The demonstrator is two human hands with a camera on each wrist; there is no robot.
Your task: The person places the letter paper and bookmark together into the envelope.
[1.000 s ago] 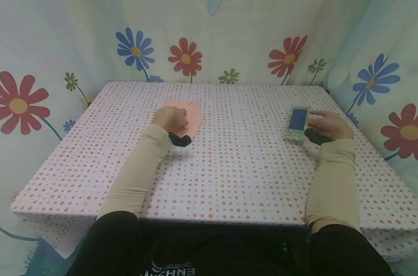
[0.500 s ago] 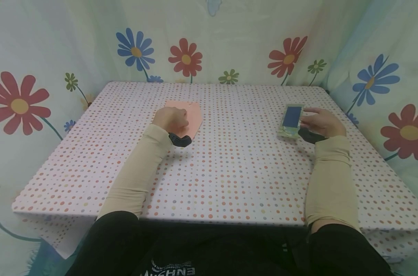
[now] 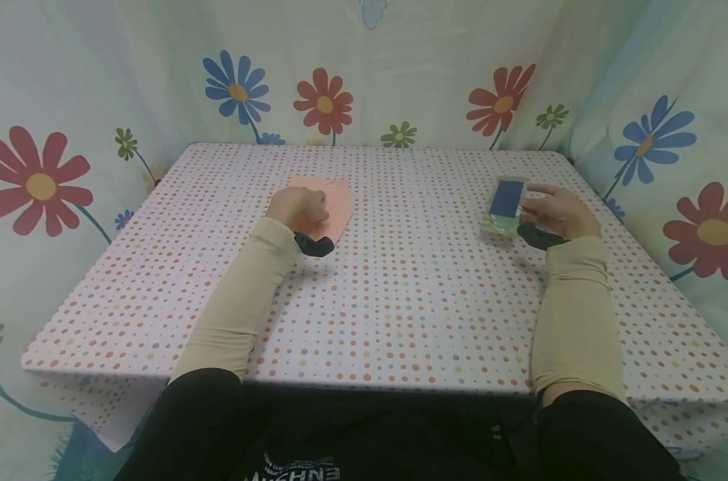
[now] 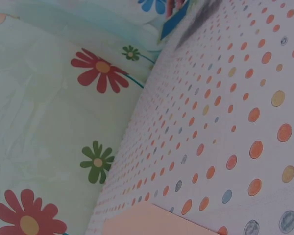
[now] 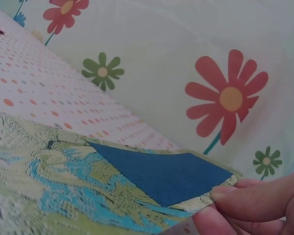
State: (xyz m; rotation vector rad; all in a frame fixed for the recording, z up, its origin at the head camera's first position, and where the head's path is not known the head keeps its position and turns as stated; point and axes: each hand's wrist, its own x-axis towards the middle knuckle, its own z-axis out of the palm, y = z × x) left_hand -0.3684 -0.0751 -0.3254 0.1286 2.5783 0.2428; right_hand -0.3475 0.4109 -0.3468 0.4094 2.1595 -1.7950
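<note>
In the head view my right hand (image 3: 559, 212) pinches the right edge of a flat, pale-green patterned piece (image 3: 501, 224) bearing a dark-blue rectangle (image 3: 507, 199). Up close, the right wrist view shows the thumb (image 5: 250, 198) on top of the piece's edge and fingers below. Light-blue swirls (image 5: 68, 181) run over its textured, cloth-like surface. On the left, my left hand (image 3: 294, 206) lies over a pink sheet (image 3: 340, 200) with angled corners, its fingers curled. I cannot tell whether they grip the sheet. Only the sheet's tip (image 4: 142, 220) shows in the left wrist view.
A white tablecloth with coloured dots (image 3: 400, 280) covers the table. Flower-printed curtains (image 3: 430, 73) hang behind and at both sides. A dark wrist device (image 3: 313, 245) sits at my left wrist and another device (image 3: 539, 236) at my right.
My right hand has carried the patterned piece a little to the left and away from me, slowing in the last half second. The left hand and pink sheet stay where they were.
</note>
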